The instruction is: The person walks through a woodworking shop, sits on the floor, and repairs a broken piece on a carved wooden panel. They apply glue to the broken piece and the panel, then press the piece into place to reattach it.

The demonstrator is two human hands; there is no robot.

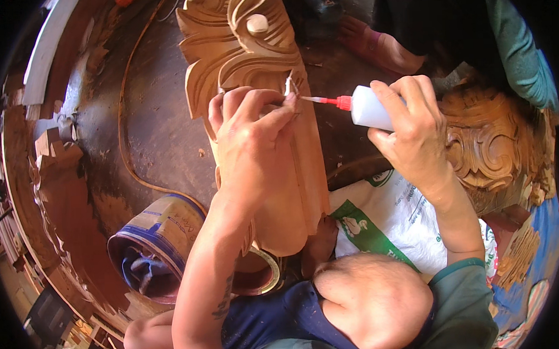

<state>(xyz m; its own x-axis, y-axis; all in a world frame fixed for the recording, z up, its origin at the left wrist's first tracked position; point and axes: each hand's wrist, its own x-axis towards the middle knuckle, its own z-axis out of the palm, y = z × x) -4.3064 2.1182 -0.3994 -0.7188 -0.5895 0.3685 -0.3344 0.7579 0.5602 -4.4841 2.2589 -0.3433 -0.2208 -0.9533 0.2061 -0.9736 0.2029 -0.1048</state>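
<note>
A carved wooden panel with leafy scrolls at its far end lies lengthwise in front of me. My left hand rests over the panel, its thumb and fingers pinched together around a small pale sliver that pokes up past the fingertips. What the sliver is made of is too small to tell. In my right hand is a white squeeze bottle with a red cap, tipped sideways. Its thin nozzle points left, with the tip close to my left fingertips.
A paint can lies on its side at the left, near a round open tin. A printed white sack spreads by my right knee. Another carved piece sits at the right. Another person's foot is at the far right.
</note>
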